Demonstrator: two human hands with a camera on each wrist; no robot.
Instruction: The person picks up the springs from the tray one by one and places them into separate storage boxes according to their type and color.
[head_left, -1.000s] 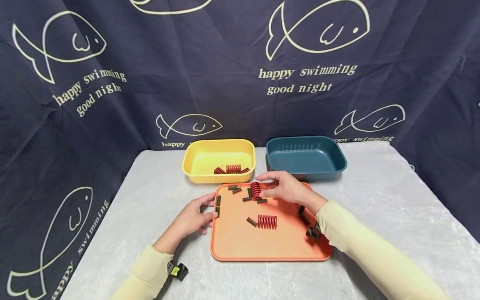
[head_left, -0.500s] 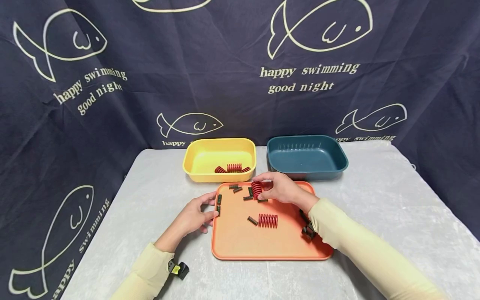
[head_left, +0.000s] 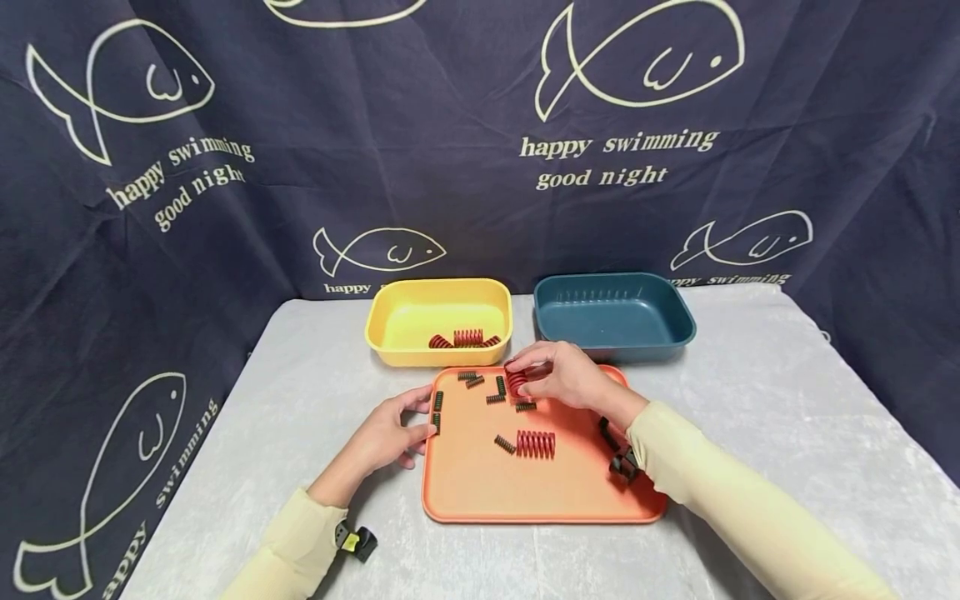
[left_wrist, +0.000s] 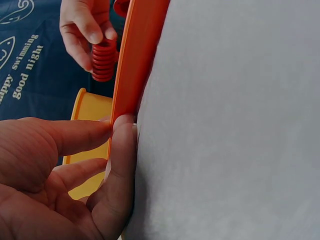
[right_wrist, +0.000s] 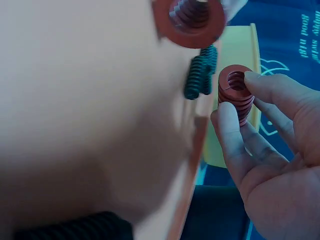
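In the head view my left hand [head_left: 386,432] is at the left edge of the orange tray [head_left: 480,492]. Its thumb and fingers pinch the tray's rim, as the left wrist view shows. My right hand [head_left: 566,379], over the tray's far edge, grips a thick red spring [right_wrist: 236,95] between thumb and fingers. A second red spring [head_left: 536,444] lies mid-tray beside a small dark green spring [head_left: 505,444]. Several more small dark green springs lie near the tray's far and left edges, among them one green spring [head_left: 526,407] just below the held red one.
Behind the tray stands a yellow bin [head_left: 442,357] with several springs, mostly red ones [head_left: 468,337]. To its right is a dark blue bin [head_left: 615,315]. A dark blue curtain [head_left: 480,150] with fish drawings hangs behind the grey-covered table [head_left: 315,358].
My right hand has closed in on the red spring and tilted it; the small green spring below now shows more. My left hand stays at the tray's edge.
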